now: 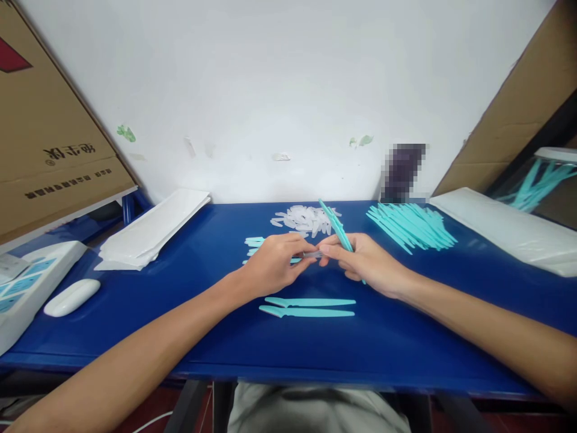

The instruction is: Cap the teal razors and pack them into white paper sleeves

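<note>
My right hand (367,261) grips a bundle of teal plastic sticks (336,225) that slants up and away from it. My left hand (274,261) is closed in a pinch on a small clear cap (312,255), meeting the right hand's fingertips at the middle of the blue table (180,337). Two finished teal pieces (309,307) lie side by side just in front of my hands. A heap of clear caps (304,219) sits behind my hands. A few more teal pieces (255,242) lie behind my left hand.
A large pile of teal sticks (412,225) lies at the back right. White bags are stacked at the left (151,228) and right (505,231). A white mouse-shaped object (72,296) and a white device (27,282) sit far left. Cardboard boxes (49,132) flank the table.
</note>
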Action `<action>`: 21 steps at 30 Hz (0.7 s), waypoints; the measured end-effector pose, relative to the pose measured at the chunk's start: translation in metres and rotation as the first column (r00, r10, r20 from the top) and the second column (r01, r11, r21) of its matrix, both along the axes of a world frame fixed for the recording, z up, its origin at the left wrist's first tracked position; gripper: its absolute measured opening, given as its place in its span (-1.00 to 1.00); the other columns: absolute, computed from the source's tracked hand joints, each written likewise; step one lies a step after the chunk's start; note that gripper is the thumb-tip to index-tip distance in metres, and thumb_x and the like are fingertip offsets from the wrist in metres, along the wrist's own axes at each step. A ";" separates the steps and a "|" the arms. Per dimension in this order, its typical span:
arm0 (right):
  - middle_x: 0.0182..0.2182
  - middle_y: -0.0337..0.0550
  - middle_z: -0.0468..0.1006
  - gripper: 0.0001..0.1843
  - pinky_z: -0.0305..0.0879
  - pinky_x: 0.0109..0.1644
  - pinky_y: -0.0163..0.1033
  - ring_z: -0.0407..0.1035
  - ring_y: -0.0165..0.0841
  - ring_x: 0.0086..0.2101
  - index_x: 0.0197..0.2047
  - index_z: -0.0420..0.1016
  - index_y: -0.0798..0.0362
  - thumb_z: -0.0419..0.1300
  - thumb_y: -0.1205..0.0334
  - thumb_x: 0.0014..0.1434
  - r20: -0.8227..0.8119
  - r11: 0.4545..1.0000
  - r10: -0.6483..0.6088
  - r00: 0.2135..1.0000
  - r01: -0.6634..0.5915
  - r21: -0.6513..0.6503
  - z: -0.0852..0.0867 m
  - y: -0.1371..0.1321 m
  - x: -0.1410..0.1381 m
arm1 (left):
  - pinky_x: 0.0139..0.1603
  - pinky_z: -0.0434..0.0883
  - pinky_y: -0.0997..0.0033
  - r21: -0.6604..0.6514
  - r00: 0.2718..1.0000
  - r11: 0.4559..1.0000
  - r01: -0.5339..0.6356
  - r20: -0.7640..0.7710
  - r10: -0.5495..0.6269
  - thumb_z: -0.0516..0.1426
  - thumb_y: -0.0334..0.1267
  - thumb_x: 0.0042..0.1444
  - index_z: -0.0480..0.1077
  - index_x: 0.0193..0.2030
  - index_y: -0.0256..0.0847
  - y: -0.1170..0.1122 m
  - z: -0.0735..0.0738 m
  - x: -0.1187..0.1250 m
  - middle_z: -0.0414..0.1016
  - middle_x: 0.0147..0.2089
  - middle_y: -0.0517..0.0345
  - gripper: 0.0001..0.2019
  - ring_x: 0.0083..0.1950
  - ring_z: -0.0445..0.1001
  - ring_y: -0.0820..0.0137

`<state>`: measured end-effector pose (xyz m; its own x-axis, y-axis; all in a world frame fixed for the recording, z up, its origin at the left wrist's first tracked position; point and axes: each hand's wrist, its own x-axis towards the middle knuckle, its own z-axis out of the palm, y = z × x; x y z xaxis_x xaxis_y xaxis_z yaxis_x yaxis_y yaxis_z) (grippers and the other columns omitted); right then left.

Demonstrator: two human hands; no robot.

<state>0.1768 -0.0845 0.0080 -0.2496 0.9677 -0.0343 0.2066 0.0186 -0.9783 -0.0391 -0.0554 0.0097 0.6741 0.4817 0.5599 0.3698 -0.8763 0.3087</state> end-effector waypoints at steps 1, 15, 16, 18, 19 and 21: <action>-0.47 -0.21 0.48 -0.55 0.00 -0.52 -0.30 0.07 -0.52 -0.59 -0.24 0.54 0.07 0.37 -0.15 0.02 0.087 0.997 -0.027 0.996 0.021 0.075 0.001 0.001 0.003 | -0.31 0.37 0.43 -0.022 0.997 1.000 -0.020 -0.070 0.019 0.19 -0.32 0.23 0.58 -0.16 -0.25 -0.001 0.002 -0.002 0.60 -0.30 0.07 -0.87 -0.33 0.51 0.38; -0.33 -0.14 0.56 -0.50 0.13 -0.33 -0.23 0.42 -0.26 -0.37 -0.14 0.49 -0.05 -0.22 -0.06 0.45 0.898 0.754 -0.136 0.419 -0.545 0.368 0.023 -0.002 0.036 | -0.35 0.32 0.40 -0.392 0.954 0.911 -0.125 -0.301 0.001 0.29 -0.15 0.09 0.64 -0.37 -0.11 0.008 0.018 -0.029 0.64 -0.37 0.12 -0.87 -0.36 0.54 0.31; -0.35 -0.15 0.55 -0.50 0.10 -0.34 -0.23 0.41 -0.27 -0.38 -0.16 0.48 -0.05 -0.24 -0.03 0.45 0.909 0.749 -0.143 0.392 -0.558 0.358 0.023 -0.003 0.034 | -0.36 0.32 0.40 -0.391 0.952 0.911 -0.128 -0.306 0.002 0.29 -0.15 0.09 0.64 -0.36 -0.10 0.008 0.018 -0.029 0.65 -0.36 0.12 -0.88 -0.37 0.54 0.31; -0.39 -0.17 0.53 -0.51 0.07 -0.36 -0.23 0.39 -0.28 -0.40 -0.20 0.45 -0.04 -0.25 0.00 0.46 0.926 0.745 -0.159 0.342 -0.573 0.340 0.022 -0.006 0.030 | -0.38 0.31 0.40 -0.381 0.946 0.915 -0.134 -0.324 0.004 0.28 -0.16 0.10 0.65 -0.35 -0.10 0.008 0.018 -0.029 0.66 -0.34 0.11 -0.88 -0.38 0.54 0.32; -0.39 -0.17 0.52 -0.51 0.06 -0.36 -0.23 0.39 -0.29 -0.40 -0.21 0.44 -0.04 -0.25 0.01 0.47 0.932 0.744 -0.168 0.322 -0.579 0.334 0.021 -0.006 0.028 | -0.38 0.31 0.40 -0.377 0.943 0.916 -0.138 -0.333 0.005 0.28 -0.16 0.11 0.65 -0.35 -0.10 0.009 0.018 -0.029 0.66 -0.33 0.11 -0.88 -0.38 0.54 0.32; -0.40 -0.16 0.52 -0.52 0.06 -0.35 -0.22 0.39 -0.29 -0.40 -0.22 0.44 -0.02 -0.24 0.03 0.47 0.935 0.737 -0.190 0.298 -0.586 0.336 0.019 -0.007 0.025 | -0.38 0.31 0.40 -0.374 0.937 0.916 -0.145 -0.348 0.006 0.28 -0.18 0.11 0.65 -0.33 -0.11 0.009 0.018 -0.029 0.66 -0.32 0.11 -0.88 -0.37 0.54 0.32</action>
